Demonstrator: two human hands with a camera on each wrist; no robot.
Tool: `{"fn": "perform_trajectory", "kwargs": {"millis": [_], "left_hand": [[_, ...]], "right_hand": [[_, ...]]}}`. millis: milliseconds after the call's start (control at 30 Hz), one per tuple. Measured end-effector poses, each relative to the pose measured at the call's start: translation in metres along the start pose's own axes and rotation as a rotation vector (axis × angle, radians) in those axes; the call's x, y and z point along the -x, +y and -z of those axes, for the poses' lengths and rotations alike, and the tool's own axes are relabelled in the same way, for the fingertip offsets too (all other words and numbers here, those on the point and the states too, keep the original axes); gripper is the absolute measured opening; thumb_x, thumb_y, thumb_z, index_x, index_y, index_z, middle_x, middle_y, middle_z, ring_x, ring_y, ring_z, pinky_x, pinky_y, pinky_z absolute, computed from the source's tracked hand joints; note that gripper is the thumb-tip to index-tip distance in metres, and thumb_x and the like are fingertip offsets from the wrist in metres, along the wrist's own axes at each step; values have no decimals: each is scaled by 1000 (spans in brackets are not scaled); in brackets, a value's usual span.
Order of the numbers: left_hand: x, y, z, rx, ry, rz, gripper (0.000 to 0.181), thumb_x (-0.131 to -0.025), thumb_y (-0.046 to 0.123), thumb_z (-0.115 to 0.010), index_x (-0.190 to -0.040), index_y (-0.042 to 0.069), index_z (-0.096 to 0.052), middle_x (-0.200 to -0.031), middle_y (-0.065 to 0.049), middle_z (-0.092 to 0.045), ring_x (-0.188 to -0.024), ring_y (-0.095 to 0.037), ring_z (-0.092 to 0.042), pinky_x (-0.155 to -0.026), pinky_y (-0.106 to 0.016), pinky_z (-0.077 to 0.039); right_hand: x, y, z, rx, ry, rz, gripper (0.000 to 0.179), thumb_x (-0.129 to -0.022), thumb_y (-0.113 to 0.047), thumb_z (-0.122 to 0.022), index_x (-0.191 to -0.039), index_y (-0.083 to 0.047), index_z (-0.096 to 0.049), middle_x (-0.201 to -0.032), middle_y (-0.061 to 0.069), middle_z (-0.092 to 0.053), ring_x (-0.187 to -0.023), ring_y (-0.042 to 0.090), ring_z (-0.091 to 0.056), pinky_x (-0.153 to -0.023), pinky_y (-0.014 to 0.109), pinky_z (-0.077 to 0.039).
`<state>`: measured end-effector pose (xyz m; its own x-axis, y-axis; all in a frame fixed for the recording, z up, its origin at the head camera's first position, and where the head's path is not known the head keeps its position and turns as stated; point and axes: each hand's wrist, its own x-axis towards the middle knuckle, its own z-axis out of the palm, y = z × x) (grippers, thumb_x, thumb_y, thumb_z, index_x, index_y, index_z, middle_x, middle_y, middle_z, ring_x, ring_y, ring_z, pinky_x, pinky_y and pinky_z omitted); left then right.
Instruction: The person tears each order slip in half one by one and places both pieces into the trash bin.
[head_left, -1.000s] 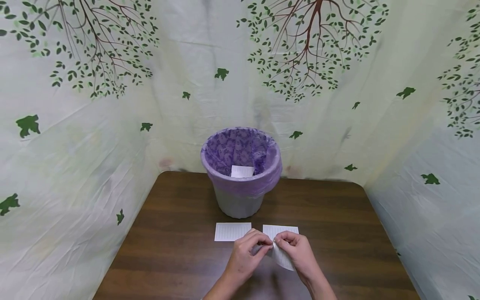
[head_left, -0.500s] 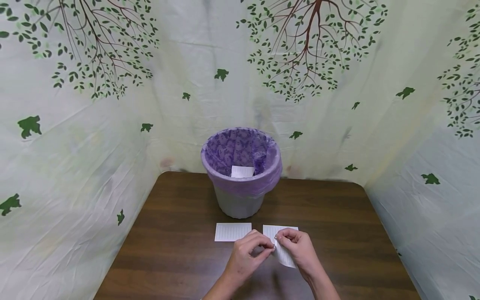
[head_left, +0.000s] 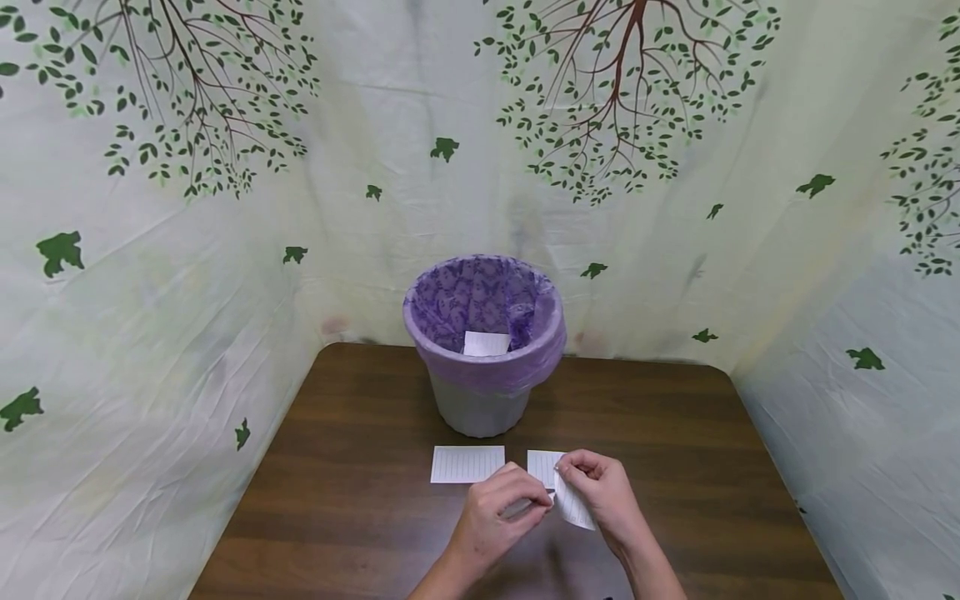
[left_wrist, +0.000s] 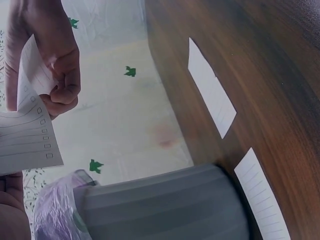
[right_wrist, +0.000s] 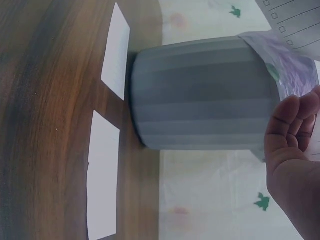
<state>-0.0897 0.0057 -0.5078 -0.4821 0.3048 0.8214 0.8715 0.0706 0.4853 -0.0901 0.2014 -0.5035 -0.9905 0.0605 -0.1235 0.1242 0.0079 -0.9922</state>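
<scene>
white lined slip [head_left: 573,502] pinched by both the left hand [head_left: 501,510] and right hand [head_left: 606,493]; only the left wrist view shows its checkboxes, while the head view shows the purple-lined bin [head_left: 483,343].

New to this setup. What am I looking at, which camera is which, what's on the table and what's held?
No machine here: a person works with two bare hands. The wide picture comes from a camera on the head, looking down; the other two come from cameras on each wrist, so they look tilted.

On the brown table stands a grey bin with a purple liner; a white slip lies inside. Two lined paper slips lie flat before the bin: one on the left, one on the right, partly hidden by the hands.

The left hand and right hand both pinch a third lined slip above the table.
</scene>
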Motion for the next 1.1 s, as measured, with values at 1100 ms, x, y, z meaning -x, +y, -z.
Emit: {"fn": "perform_trajectory", "kwargs": {"millis": [1100], "left_hand": [[-5, 16, 4, -15, -40, -60, 34, -72, -11, -86, -93, 13, -73, -88, 3, -74, -84, -10, -66, -84, -12, -54]], "right_hand": [[-14, 7, 6, -16, 77, -53, 16, -96, -7, -73, -99, 9, -74, -79, -5, -70, -71, 8, -61, -61, 23, -49]]}}
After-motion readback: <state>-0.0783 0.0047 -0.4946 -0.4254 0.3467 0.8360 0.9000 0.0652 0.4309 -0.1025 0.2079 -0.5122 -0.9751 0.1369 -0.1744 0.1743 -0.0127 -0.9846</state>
